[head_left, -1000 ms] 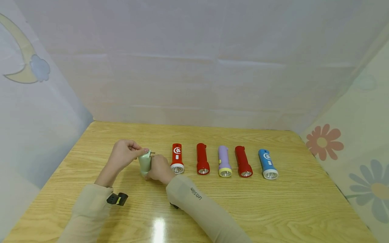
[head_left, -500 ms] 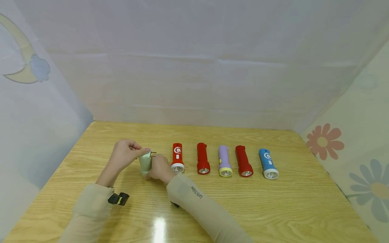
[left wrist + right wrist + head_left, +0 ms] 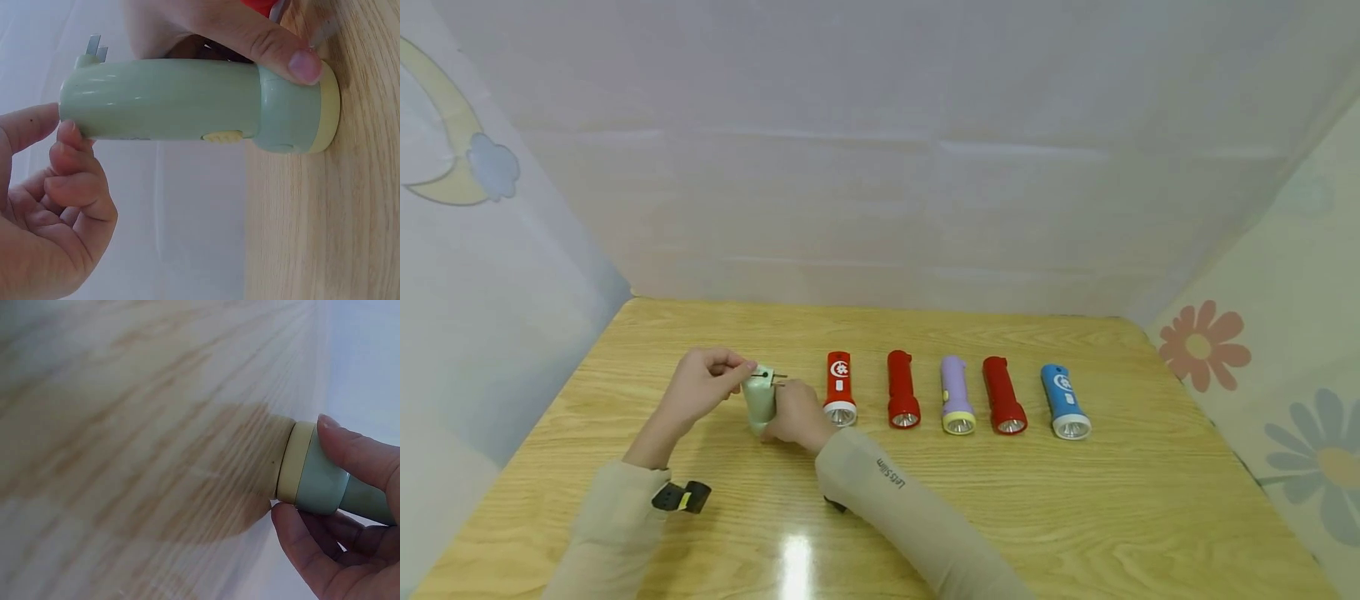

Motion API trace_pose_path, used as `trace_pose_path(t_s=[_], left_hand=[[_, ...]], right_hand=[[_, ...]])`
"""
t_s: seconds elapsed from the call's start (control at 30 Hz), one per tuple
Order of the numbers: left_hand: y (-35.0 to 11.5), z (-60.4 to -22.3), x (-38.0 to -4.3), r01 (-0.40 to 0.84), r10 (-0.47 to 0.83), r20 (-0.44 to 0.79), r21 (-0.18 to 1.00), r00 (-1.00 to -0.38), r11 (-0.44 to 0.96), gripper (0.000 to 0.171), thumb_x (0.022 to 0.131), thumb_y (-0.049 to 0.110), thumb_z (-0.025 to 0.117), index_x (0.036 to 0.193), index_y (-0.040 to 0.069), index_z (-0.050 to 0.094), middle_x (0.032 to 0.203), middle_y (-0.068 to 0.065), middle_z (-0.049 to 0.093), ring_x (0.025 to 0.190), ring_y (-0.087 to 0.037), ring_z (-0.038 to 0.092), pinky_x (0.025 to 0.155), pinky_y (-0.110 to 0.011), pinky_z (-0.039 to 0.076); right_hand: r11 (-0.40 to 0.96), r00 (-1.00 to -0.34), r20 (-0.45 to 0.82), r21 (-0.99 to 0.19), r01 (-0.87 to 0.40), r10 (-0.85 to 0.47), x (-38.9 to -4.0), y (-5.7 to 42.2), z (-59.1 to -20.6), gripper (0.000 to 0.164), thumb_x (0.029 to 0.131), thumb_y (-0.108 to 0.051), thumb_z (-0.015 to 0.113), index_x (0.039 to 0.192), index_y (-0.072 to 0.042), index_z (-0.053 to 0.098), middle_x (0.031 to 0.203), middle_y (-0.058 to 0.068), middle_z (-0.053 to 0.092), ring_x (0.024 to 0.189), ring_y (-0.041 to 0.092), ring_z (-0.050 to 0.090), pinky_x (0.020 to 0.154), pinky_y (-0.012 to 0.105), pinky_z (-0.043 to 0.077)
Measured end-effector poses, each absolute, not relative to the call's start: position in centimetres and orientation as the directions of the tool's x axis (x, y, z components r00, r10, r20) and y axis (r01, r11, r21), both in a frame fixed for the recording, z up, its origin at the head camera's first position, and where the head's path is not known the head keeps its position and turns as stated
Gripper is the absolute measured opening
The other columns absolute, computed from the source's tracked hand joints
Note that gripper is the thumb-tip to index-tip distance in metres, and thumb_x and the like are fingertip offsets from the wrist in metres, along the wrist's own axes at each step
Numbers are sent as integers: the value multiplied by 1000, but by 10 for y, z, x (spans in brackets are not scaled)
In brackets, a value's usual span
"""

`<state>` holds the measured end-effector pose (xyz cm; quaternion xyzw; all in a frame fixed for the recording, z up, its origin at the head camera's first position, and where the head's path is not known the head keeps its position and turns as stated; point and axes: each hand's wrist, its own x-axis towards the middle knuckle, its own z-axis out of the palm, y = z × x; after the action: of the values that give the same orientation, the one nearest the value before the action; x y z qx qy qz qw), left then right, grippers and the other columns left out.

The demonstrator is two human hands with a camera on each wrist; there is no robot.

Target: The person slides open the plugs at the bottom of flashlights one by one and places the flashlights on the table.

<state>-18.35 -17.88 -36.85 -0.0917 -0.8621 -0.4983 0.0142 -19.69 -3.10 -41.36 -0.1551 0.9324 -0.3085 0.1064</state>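
Note:
A pale green flashlight (image 3: pixel 758 402) with a cream rim stands head-down on the table at the left, as the left wrist view also shows. Two metal plug prongs (image 3: pixel 94 47) stick out sideways near its tail end. On its side is a cream slide switch (image 3: pixel 222 135). My right hand (image 3: pixel 801 417) grips it low, thumb and fingers around the head (image 3: pixel 320 478). With thumb and fingertip, my left hand (image 3: pixel 696 390) pinches the edge of the tail end; its other fingers are curled in beside it.
Right of my hands, several flashlights lie in a row: a red one with a white rim (image 3: pixel 838 375), a red one (image 3: pixel 901 383), a purple one (image 3: pixel 953 387), another red one (image 3: pixel 1002 392) and a blue one (image 3: pixel 1062 396). Printed cloth walls surround the wooden table (image 3: pixel 1120 517).
My left hand has shifted slightly left and the thumb has slid toward the tail's edge, so more of the prong side shows. My right hand keeps its hold on the flashlight.

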Motion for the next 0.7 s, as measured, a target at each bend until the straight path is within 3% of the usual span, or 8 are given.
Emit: trace_pose_path(t_s=[0.4,0.7], left_hand=[[-186,-370,-180,177,205,88,863,-975,474,31,92,24,55,104,-4,62,84,-11,61,68,-18,55,60,-31,48],[-192,-376,-175,263,236,171,856,-957,446,27,91,18,57,111,-1,60,93,-12,61,79,-26,57,61,-31,50]], right_hand=[[762,-915,-72,-583,-283,-396,-198,-27,-415,45,59,-17,86,96,-4,65,84,1,63,75,11,57,70,22,47],[728,-907,-87,-630,-270,-412,-200,-23,-415,44,61,-19,85,96,-4,65,89,1,66,81,11,59,72,22,46]])
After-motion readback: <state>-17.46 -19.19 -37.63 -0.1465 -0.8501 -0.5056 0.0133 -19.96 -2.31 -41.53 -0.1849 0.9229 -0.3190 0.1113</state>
